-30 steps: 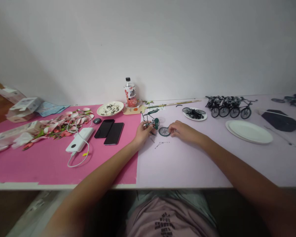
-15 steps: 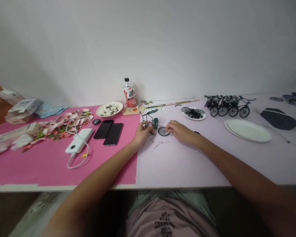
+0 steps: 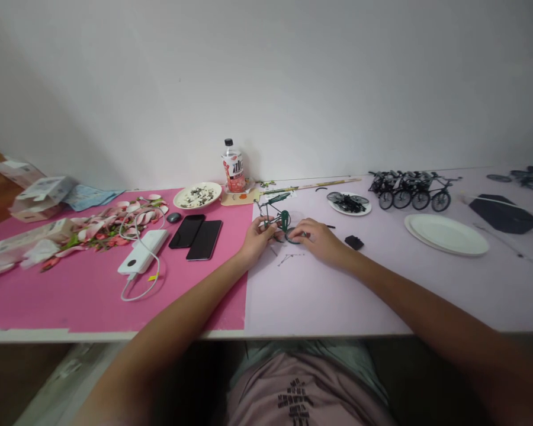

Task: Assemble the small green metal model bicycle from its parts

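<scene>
My left hand (image 3: 258, 238) is closed on a dark green toy bicycle frame (image 3: 275, 212), propped just above the table. My right hand (image 3: 314, 236) pinches a small toy wheel (image 3: 293, 234), holding it close against the frame's lower right side. The fingers hide part of the wheel, so I cannot tell whether it touches the frame. Thin dark bicycle parts (image 3: 288, 257) lie on the pale sheet in front of my hands. To the right of my right wrist is a small black piece (image 3: 354, 242).
Several assembled toy bicycles (image 3: 411, 192) stand at the back right. A plate of black parts (image 3: 349, 205) and stacked white plates (image 3: 448, 234) lie nearer. On the left are phones (image 3: 204, 239), a white power bank (image 3: 143, 251), pink petals (image 3: 119, 222) and a bottle (image 3: 234, 168).
My right hand has moved slightly left, bringing the wheel up to the bicycle frame. The black piece by my right wrist has come into fuller view. My left hand stays nearly in place.
</scene>
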The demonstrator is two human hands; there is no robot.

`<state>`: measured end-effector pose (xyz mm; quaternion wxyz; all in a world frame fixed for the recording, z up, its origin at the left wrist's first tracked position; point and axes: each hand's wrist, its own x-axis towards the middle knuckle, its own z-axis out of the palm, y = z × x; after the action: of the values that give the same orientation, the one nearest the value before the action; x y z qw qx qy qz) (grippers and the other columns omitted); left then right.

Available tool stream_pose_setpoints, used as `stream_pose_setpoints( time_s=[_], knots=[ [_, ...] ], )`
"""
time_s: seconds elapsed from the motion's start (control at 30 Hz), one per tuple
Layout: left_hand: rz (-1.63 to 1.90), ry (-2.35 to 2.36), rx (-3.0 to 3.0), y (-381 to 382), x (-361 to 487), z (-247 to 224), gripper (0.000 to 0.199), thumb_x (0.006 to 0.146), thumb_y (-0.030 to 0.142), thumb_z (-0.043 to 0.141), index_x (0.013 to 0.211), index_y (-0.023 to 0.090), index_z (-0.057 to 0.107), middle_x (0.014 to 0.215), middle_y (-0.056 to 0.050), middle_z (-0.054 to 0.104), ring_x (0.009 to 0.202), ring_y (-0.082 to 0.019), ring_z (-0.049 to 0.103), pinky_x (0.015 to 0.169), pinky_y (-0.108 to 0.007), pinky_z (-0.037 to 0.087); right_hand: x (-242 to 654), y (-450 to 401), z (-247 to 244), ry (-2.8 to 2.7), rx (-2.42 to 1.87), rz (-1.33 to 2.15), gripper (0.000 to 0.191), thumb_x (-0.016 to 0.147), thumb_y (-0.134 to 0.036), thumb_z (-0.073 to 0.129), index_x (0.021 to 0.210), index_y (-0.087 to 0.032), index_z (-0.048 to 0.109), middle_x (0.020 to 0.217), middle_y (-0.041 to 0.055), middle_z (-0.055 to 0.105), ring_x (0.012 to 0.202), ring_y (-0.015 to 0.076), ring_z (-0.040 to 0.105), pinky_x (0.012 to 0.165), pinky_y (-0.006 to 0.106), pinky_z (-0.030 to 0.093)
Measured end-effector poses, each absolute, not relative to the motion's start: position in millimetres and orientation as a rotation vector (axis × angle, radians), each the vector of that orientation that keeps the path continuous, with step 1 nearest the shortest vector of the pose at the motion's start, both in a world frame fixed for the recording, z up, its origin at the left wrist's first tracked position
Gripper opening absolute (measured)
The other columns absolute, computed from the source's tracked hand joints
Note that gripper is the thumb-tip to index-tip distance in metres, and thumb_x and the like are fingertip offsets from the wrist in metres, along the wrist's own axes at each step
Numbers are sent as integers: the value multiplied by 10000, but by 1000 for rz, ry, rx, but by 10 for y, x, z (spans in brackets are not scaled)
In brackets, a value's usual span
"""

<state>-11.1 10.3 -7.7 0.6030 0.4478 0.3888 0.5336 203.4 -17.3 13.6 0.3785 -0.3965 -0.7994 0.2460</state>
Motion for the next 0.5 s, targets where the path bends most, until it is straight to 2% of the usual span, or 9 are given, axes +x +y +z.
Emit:
stream_pose_setpoints(
  time_s=[0.17, 0.33, 0.5],
  knots=[
    [1236, 897, 1027, 121, -112, -93, 496, 786, 351, 899, 1134, 185, 588, 1084, -100, 768, 841, -207, 788, 793, -336, 614, 2052, -188, 188, -2032, -992, 525, 179, 958, -235, 587, 963, -262, 764, 1039, 71, 725, 1018, 250, 644, 930, 422, 502],
    [1237, 891, 1037, 123, -113, -95, 474, 821, 339, 876, 1148, 175, 576, 1088, -100, 763, 839, -195, 787, 784, -318, 617, 2095, -150, 203, -1967, -1017, 451, 148, 1000, -263, 554, 940, -245, 689, 971, 69, 688, 930, 238, 621, 842, 392, 510],
    [1231, 896, 1030, 106, -109, -76, 455, 838, 324, 864, 1149, 172, 569, 1084, -96, 764, 818, -185, 786, 743, -285, 606, 2126, -87, 163, -1941, -1003, 342, 154, 1027, -293, 533, 940, -246, 651, 965, 70, 674, 939, 247, 622, 838, 401, 505]
  ],
)
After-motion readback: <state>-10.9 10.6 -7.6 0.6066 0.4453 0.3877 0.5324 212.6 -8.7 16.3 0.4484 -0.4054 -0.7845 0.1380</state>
